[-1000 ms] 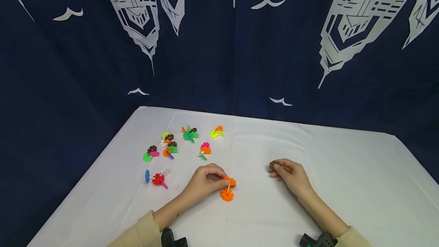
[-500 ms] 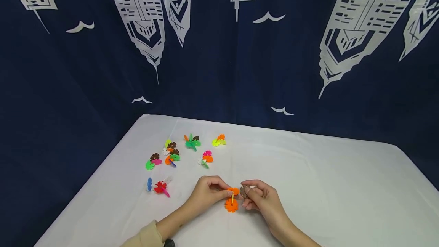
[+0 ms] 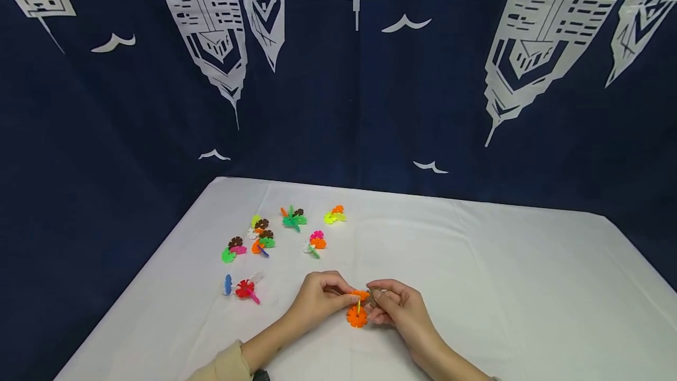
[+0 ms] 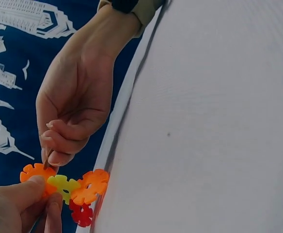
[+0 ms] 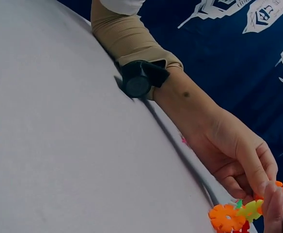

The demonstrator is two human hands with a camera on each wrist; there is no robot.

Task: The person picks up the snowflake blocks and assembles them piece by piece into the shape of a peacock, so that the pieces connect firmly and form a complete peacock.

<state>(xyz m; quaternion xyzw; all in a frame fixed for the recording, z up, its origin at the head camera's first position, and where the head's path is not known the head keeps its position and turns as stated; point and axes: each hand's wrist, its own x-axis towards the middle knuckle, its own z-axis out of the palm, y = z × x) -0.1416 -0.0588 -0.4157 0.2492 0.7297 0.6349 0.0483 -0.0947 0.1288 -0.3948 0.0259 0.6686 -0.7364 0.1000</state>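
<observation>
Near the table's front middle, my left hand [image 3: 319, 297] pinches the upper orange disc [image 3: 362, 295] of a small cluster of notched flower-shaped plastic discs. A yellow disc [image 4: 64, 187] links it to a second orange disc [image 3: 357, 316], which hangs lower. Beside these, a red disc [image 4: 82, 214] shows in the left wrist view; whether it is joined, I cannot tell. My right hand [image 3: 402, 313] pinches a brown disc [image 4: 48, 158] between thumb and forefinger. Its edge meets the upper orange disc's rim in the left wrist view, while fingers hide most of it.
Several joined disc clusters lie at the table's left, among them a red-and-blue one [image 3: 245, 289], a green one [image 3: 293, 220] and a yellow-and-orange one [image 3: 335, 215]. White cloth [image 3: 502, 287] covers the table. A dark blue printed curtain [image 3: 317, 122] hangs behind it.
From the right, my right hand has brought the brown disc leftward to the orange disc. My left hand keeps its pinch on the cluster. The head view has tilted slightly.
</observation>
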